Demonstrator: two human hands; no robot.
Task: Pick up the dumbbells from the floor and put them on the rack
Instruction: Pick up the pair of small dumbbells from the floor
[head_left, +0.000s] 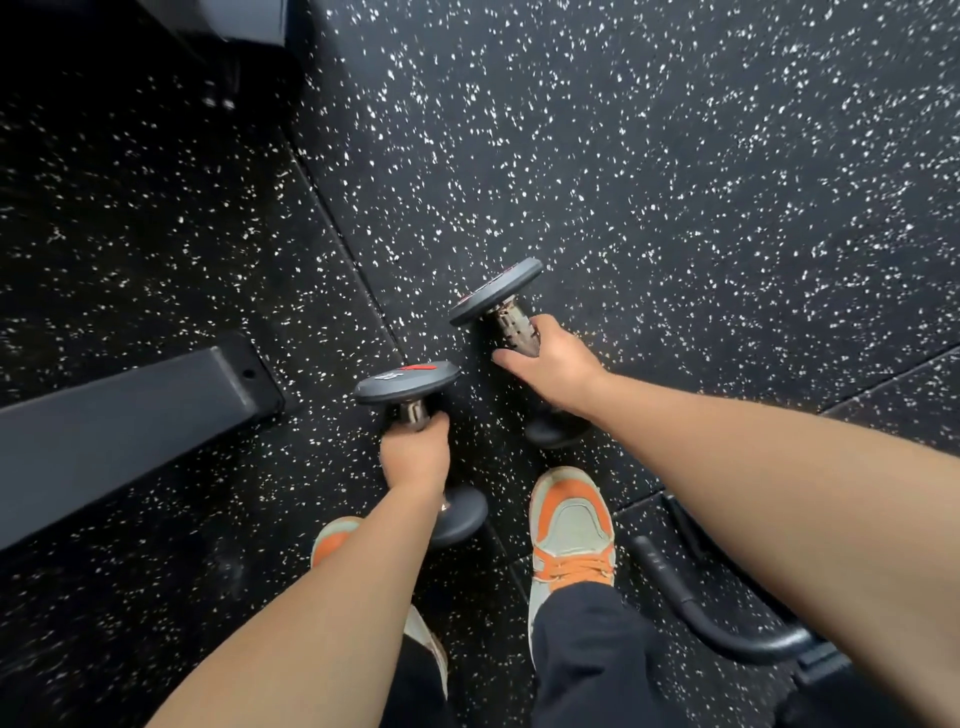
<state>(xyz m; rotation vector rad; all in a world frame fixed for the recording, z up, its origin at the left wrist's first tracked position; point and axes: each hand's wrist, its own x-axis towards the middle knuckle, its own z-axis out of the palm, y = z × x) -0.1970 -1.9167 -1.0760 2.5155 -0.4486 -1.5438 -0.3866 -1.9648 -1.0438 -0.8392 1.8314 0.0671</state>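
Observation:
Two black dumbbells with round rubber heads and chrome handles are over the speckled rubber floor. My left hand (415, 454) is wrapped around the handle of the left dumbbell (408, 382), whose near head shows below my wrist. My right hand (548, 358) is closed around the handle of the right dumbbell (496, 291); its near head is partly hidden under my wrist. Whether the heads touch the floor I cannot tell. No rack is in view.
A black metal beam (130, 415) of some equipment lies at the left. A curved black bar (717, 618) sits at the lower right. My orange and grey shoes (571, 525) stand just behind the dumbbells. Speckled floor (675, 182) extends ahead.

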